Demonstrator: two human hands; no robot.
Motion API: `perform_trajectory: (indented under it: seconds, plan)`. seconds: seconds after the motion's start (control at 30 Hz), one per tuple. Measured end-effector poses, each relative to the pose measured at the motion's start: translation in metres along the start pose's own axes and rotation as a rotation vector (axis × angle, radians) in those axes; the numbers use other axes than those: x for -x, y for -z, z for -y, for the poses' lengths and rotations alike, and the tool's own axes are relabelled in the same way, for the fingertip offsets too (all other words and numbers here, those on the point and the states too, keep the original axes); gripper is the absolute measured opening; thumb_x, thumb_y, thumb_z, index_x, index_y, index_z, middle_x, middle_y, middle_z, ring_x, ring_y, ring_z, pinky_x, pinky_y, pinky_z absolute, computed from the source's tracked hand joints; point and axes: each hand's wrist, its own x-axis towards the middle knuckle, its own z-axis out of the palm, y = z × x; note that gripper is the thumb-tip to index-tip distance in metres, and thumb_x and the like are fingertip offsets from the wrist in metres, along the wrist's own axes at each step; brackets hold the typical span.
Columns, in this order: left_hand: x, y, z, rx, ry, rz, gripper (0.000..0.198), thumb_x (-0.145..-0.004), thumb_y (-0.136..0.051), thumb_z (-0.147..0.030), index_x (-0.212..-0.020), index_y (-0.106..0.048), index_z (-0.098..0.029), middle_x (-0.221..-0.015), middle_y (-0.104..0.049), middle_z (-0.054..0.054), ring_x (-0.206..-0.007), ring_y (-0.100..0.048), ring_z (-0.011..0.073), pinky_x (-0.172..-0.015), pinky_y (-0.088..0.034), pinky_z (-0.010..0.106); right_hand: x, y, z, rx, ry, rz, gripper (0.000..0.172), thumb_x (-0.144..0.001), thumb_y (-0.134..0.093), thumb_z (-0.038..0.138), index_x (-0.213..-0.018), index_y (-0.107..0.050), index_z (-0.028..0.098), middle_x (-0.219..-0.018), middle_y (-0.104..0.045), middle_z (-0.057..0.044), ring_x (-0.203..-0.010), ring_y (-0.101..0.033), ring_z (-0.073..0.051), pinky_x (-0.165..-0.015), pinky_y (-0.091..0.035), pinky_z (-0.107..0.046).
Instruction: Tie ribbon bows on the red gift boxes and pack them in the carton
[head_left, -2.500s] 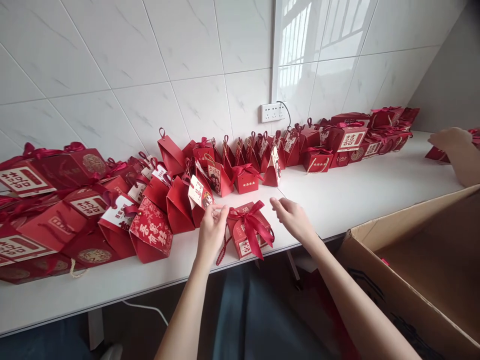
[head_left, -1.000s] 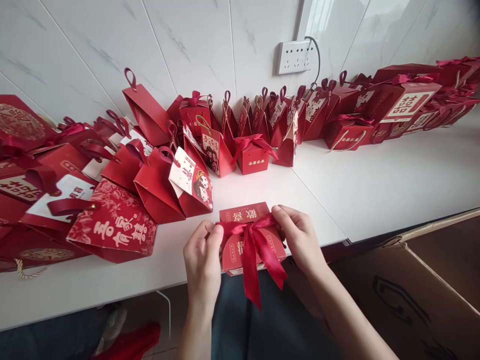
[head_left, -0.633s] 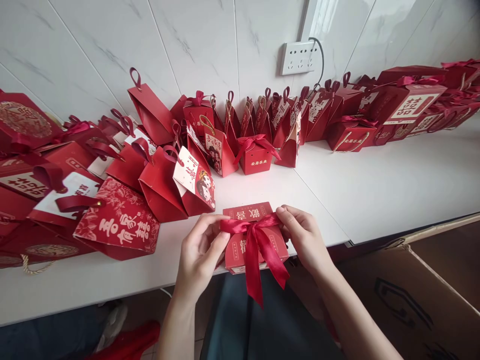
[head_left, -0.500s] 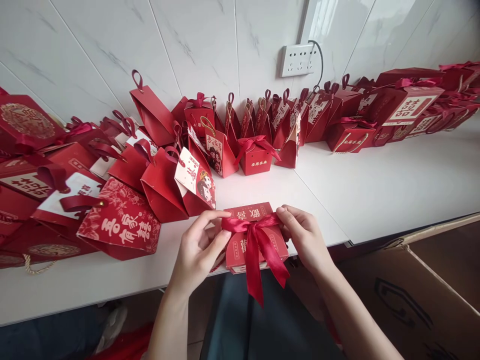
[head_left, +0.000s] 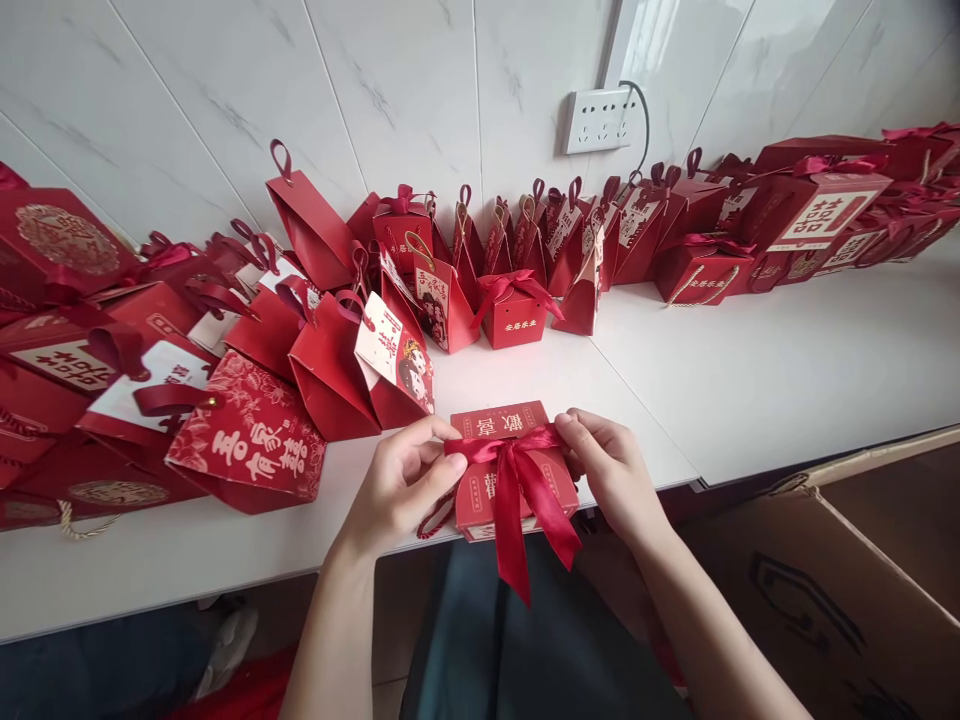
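A small red gift box (head_left: 504, 423) with gold characters sits at the front edge of the white table (head_left: 765, 370). A dark red satin ribbon bow (head_left: 516, 478) lies across it, its tails hanging over the edge. My left hand (head_left: 397, 487) pinches the bow's left loop between thumb and fingers. My right hand (head_left: 611, 472) pinches the right loop and rests against the box's right side. Both hands are closed on the ribbon.
Many red gift boxes and bags (head_left: 315, 320) crowd the table's left side and run along the tiled wall to the far right. A wall socket (head_left: 596, 120) with a cable is above them. An open cardboard box (head_left: 847, 590) stands at the lower right.
My hands took hold of the box and its ribbon and drew it to the table edge. Since half a second ago the left fingers have closed tighter on the bow loop.
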Motion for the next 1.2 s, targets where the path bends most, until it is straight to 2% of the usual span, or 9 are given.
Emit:
perform_trajectory:
  seconds: [0.13,0.3,0.53,0.67,0.77,0.87,1.07,1.2]
  plan:
    - [0.000,0.003,-0.001,-0.008,0.010,0.052,0.024,-0.083,-0.057,-0.039,-0.075,-0.054,-0.016,-0.045,-0.041,-0.009,-0.032,-0.025,0.0006,-0.031,-0.020,0.013,0.000,0.000,0.001,0.004,0.001,-0.014,0.046,-0.082,-0.054,0.051,-0.055,-0.035,0.020,-0.050,-0.030,0.007,-0.044,-0.026,-0.006,-0.041,-0.024,-0.020]
    - [-0.002,0.006,-0.002,0.042,0.022,0.103,0.028,-0.084,-0.057,-0.041,-0.069,-0.054,-0.017,-0.039,-0.029,-0.011,-0.031,-0.021,0.0012,-0.030,-0.020,0.013,0.001,-0.002,0.003,0.009,0.008,-0.013,0.046,-0.082,-0.054,0.052,-0.055,-0.034,0.020,-0.050,-0.030,0.007,-0.044,-0.026,-0.006,-0.041,-0.025,-0.020]
    - [-0.006,0.011,0.001,0.001,0.007,0.002,0.026,-0.080,-0.061,-0.044,-0.082,-0.057,-0.018,-0.044,-0.033,-0.010,-0.035,-0.025,0.0023,-0.032,-0.020,0.013,0.002,0.000,0.005,0.026,0.013,-0.010,0.046,-0.082,-0.053,0.052,-0.055,-0.035,0.020,-0.050,-0.031,0.007,-0.045,-0.028,-0.006,-0.041,-0.027,-0.020]
    - [-0.007,0.012,0.002,0.018,0.016,-0.009,0.023,-0.080,-0.061,-0.040,-0.087,-0.056,-0.020,-0.045,-0.035,-0.010,-0.037,-0.028,0.0034,-0.034,-0.025,0.013,0.002,0.000,0.005,0.033,0.020,-0.007,0.045,-0.083,-0.052,0.051,-0.055,-0.035,0.020,-0.051,-0.031,0.006,-0.046,-0.028,-0.006,-0.042,-0.027,-0.020]
    - [-0.006,0.011,0.001,0.008,0.013,0.009,0.020,-0.081,-0.059,-0.038,-0.079,-0.053,-0.019,-0.045,-0.036,-0.010,-0.038,-0.029,0.0033,-0.035,-0.026,0.013,0.001,0.000,0.005,0.033,0.021,-0.004,0.045,-0.082,-0.052,0.051,-0.055,-0.034,0.020,-0.051,-0.030,0.006,-0.046,-0.028,-0.006,-0.042,-0.026,-0.021]
    - [-0.005,0.011,-0.002,-0.030,0.024,0.064,0.026,-0.083,-0.057,-0.038,-0.068,-0.048,-0.018,-0.045,-0.035,-0.009,-0.038,-0.030,0.0030,-0.036,-0.026,0.014,0.001,0.000,0.005,0.032,0.025,-0.004,0.045,-0.083,-0.052,0.051,-0.055,-0.034,0.020,-0.052,-0.030,0.006,-0.046,-0.028,-0.006,-0.042,-0.026,-0.021]
    - [-0.006,0.010,-0.007,-0.104,0.065,0.113,0.036,-0.084,-0.055,-0.044,-0.062,-0.047,-0.017,-0.048,-0.028,-0.008,-0.039,-0.024,0.0027,-0.035,-0.018,0.016,0.002,0.000,0.005,0.035,0.031,0.001,0.046,-0.083,-0.052,0.051,-0.055,-0.034,0.020,-0.051,-0.031,0.006,-0.046,-0.028,-0.006,-0.043,-0.026,-0.021]
    - [-0.005,0.012,-0.006,-0.155,0.018,0.065,0.035,-0.084,-0.054,-0.046,-0.066,-0.050,-0.017,-0.048,-0.028,-0.008,-0.039,-0.024,0.0035,-0.035,-0.019,0.018,0.003,-0.001,0.006,0.030,0.030,0.001,0.047,-0.082,-0.053,0.053,-0.055,-0.034,0.020,-0.051,-0.031,0.006,-0.046,-0.029,-0.007,-0.043,-0.027,-0.021]
